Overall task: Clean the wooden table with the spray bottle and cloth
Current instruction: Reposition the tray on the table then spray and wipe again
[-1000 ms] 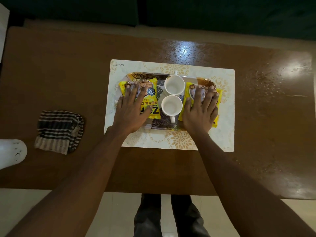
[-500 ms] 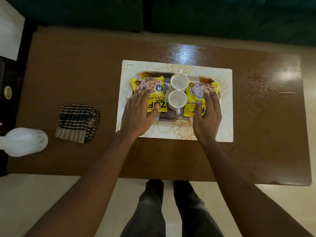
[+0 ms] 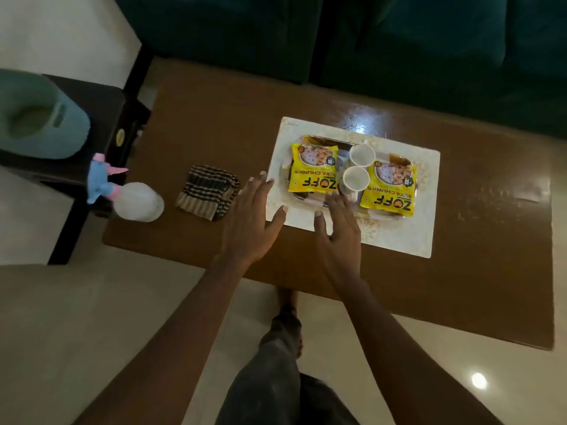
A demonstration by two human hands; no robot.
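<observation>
The brown wooden table runs across the view. A striped folded cloth lies near its left end. Left of the cloth lies a white spray bottle on its side, with a blue and pink nozzle. My left hand hovers with fingers spread between the cloth and the placemat, holding nothing. My right hand is flat and open over the placemat's near edge, by the tray.
The tray carries two yellow snack packets and two white cups. Crumbs and a shiny patch mark the table's right part. A dark side stand with a teal bowl stands left. A dark green sofa is behind. My leg is below.
Both hands have come off the snack packets and drawn back toward me. The left hand has moved left toward the cloth. My view has swung left, showing the whole spray bottle.
</observation>
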